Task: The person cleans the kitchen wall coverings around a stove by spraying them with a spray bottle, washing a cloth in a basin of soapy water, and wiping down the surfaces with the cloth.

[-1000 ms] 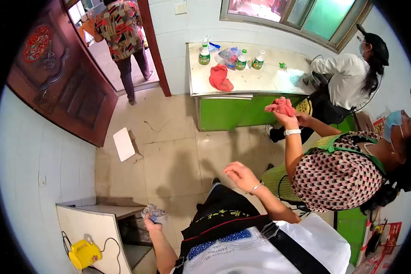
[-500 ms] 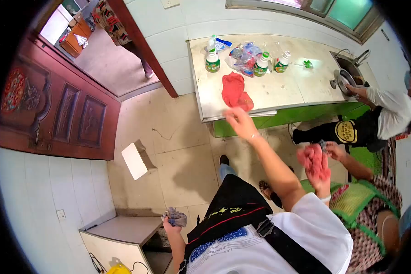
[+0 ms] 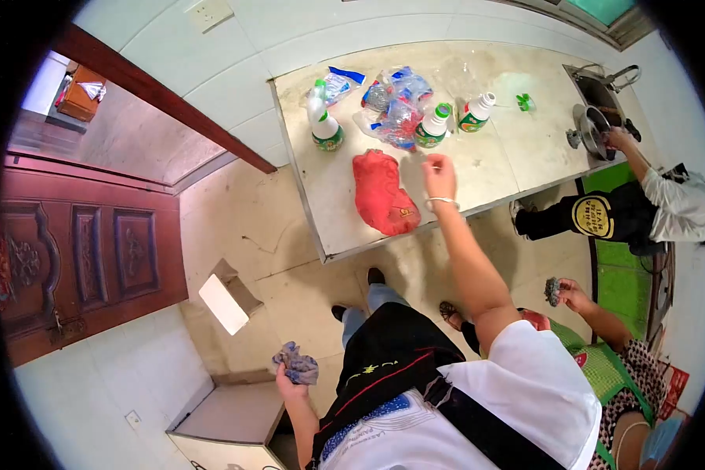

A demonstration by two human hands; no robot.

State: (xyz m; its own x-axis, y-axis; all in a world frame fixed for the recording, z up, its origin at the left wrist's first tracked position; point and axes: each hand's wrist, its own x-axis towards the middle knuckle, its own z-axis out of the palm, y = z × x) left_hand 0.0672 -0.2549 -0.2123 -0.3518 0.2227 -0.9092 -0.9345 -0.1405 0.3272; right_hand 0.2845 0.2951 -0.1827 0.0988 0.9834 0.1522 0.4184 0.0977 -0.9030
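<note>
A crumpled grey-blue rag (image 3: 296,363) is gripped in my left hand (image 3: 291,385), low at the left beside my apron. My right hand (image 3: 440,178) is stretched over the front of the counter (image 3: 478,168), its fingers curled in with nothing visible in them. Just left of it lies a red cloth (image 3: 382,192), spread flat near the counter's front edge. Beyond my right hand stand a green-capped bottle (image 3: 431,128) and a white-capped bottle (image 3: 475,113). A spray bottle (image 3: 326,125) is farther left.
Clear plastic packaging (image 3: 395,106) lies among the bottles. One person's hand (image 3: 619,141) is on a metal pot (image 3: 591,129) by the sink (image 3: 599,94). Another person's hand, at right, holds a grey scouring pad (image 3: 553,291). A white stool (image 3: 223,304) stands on the floor.
My right hand has moved right and farther over the counter, its fingers now curled. The view has shifted nearer the counter. The red bundle in the neighbouring person's hand has dropped mostly from sight.
</note>
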